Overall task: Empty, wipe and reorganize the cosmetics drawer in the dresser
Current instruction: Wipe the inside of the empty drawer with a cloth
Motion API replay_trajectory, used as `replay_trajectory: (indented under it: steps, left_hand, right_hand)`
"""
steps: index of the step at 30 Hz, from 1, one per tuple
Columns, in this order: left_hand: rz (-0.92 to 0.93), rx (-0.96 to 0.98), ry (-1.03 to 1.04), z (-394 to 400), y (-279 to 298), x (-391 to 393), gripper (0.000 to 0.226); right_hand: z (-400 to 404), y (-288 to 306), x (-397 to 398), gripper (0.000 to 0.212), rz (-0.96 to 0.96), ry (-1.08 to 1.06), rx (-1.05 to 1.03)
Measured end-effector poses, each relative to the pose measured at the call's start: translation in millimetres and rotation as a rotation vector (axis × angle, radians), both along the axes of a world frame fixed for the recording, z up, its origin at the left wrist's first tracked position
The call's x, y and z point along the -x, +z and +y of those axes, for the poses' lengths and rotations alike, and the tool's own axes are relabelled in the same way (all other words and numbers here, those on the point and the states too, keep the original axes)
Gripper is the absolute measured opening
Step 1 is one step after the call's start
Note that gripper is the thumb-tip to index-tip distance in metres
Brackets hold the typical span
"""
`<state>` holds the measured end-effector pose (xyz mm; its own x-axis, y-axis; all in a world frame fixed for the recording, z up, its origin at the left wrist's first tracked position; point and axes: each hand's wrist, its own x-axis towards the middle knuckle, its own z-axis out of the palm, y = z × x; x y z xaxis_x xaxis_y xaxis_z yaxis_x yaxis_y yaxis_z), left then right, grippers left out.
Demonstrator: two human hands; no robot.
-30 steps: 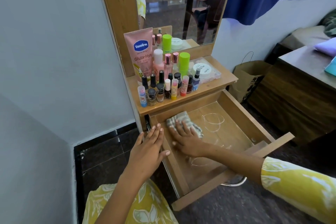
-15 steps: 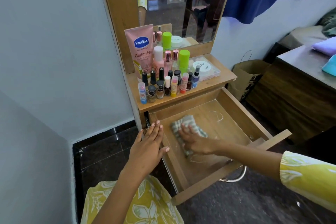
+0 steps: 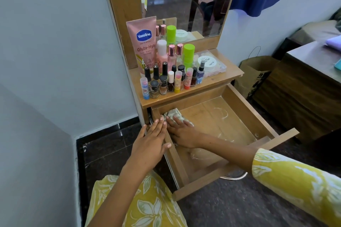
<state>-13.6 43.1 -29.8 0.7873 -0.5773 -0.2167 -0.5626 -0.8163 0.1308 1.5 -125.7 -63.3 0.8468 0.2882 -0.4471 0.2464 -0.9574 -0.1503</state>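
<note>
Open drawer [image 3: 245, 114] pulled out below the dresser top [image 3: 217, 81], bare of cosmetics, pale ring marks on its floor. Right hand [image 3: 181, 132] flat, fingers spread, pressing a checked cloth [image 3: 172, 113] into the drawer's back left corner; left hand [image 3: 150, 143] open and flat, resting on the drawer's left wall. On top, standing together: pink tube [image 3: 144, 42] reading "Vaseline" and "Gluta-Hya", rows of nail polish bottles [image 3: 163, 84], clear box [image 3: 212, 64] with a white round label, print too small to read.
</note>
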Motion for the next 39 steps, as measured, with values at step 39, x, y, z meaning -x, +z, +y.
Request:
replay_trajectory:
  steps: [39]
  left_hand:
    - [0.083, 0.049, -0.082, -3, -8, -7, 0.074]
  right_hand:
    - [-36, -12, 17, 0.069, -0.006, -0.007, -0.087]
